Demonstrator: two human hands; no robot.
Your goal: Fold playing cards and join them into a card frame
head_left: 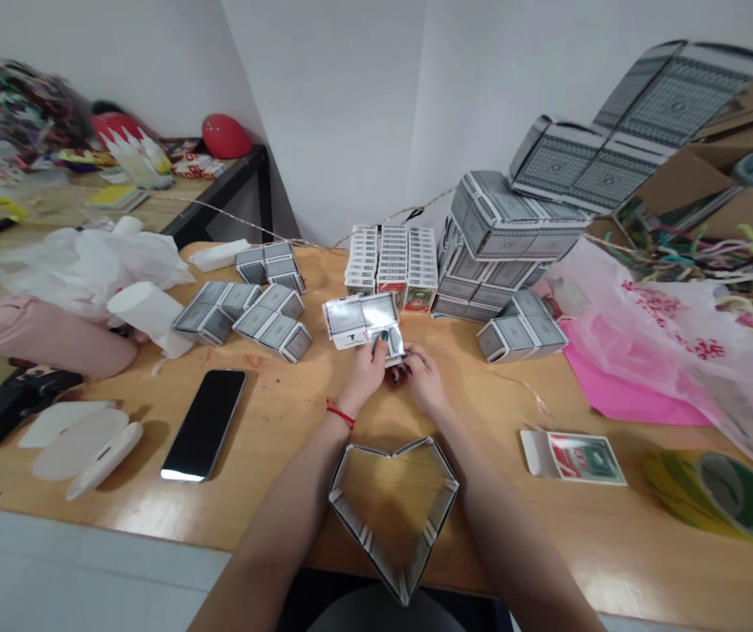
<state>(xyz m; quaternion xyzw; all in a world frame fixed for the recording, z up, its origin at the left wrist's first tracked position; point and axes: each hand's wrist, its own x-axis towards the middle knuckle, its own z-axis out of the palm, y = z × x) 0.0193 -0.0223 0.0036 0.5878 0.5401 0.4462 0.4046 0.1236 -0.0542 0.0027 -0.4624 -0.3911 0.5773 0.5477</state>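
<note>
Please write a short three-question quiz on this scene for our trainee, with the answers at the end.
1. Multiple choice: what does the left hand hold?
A) a phone
B) a folded card piece
C) a roll of tape

2. True or false: the red bracelet is on the left wrist.

3. Fill the gap: the frame between the forearms is shaped like a ____.

Key: 1. B; 2. True; 3. heart.

Craft workroom, wooden worktable (284,421), tape roll (683,487), nozzle-topped bottles (136,162)
</note>
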